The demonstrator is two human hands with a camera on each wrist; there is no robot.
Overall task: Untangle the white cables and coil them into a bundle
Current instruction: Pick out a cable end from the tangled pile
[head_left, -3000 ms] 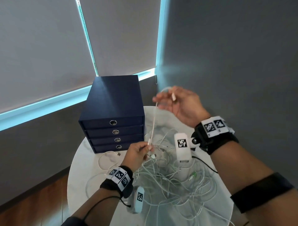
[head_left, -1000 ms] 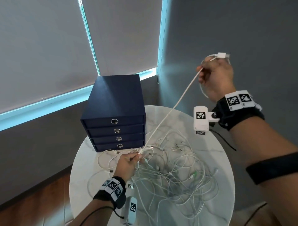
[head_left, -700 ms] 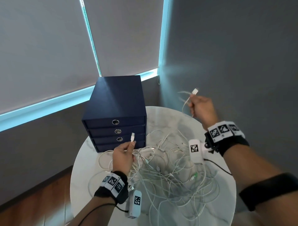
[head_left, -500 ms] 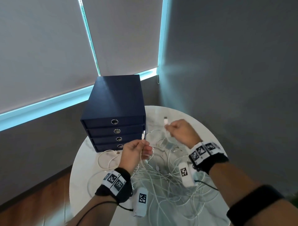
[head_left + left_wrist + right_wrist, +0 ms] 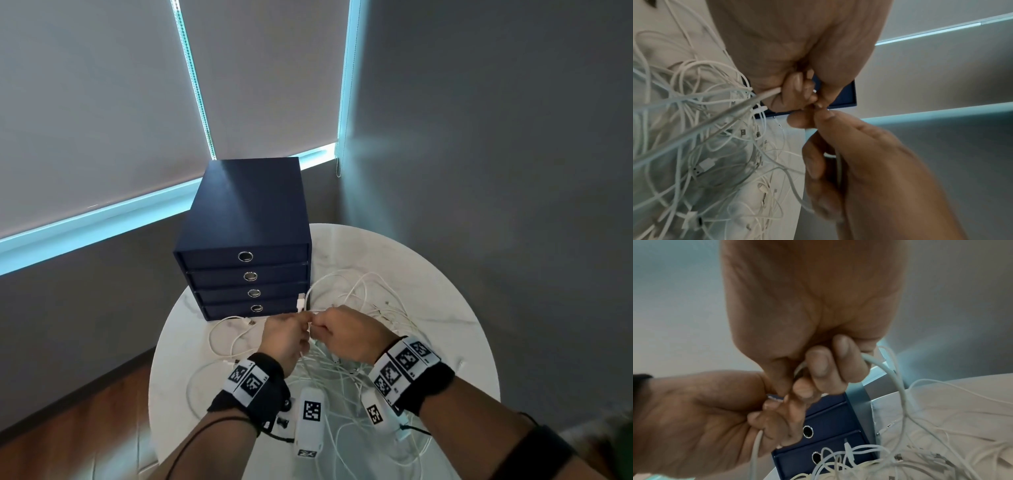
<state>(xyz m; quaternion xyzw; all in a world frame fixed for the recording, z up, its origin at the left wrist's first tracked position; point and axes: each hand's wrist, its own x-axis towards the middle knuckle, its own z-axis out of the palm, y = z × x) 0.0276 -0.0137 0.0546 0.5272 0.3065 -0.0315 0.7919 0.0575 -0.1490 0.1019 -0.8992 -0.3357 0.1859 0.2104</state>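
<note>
A tangle of white cables (image 5: pixel 376 303) lies on the round white marble table (image 5: pixel 442 274). Above its front part my two hands meet, fingertips touching. My left hand (image 5: pixel 304 326) pinches one white cable (image 5: pixel 838 164) that runs down through its curled fingers. My right hand (image 5: pixel 317 327) has its fingers curled round the same or a second white cable (image 5: pixel 882 365); I cannot tell which. A plug (image 5: pixel 301 301) sticks up just above the hands, and a loop arcs from it to the right. The pinch point itself is hidden by fingers.
A navy four-drawer box (image 5: pixel 246 219) stands at the table's back left, close behind the hands. A separate white cable (image 5: pixel 222 337) lies looped left of my left hand. Grey walls and window blinds close in behind; the wooden floor shows at the lower left.
My right hand came down from high on the right, where it held the cable stretched taut, and now meets my left hand. The cable has gone slack into a loop.
</note>
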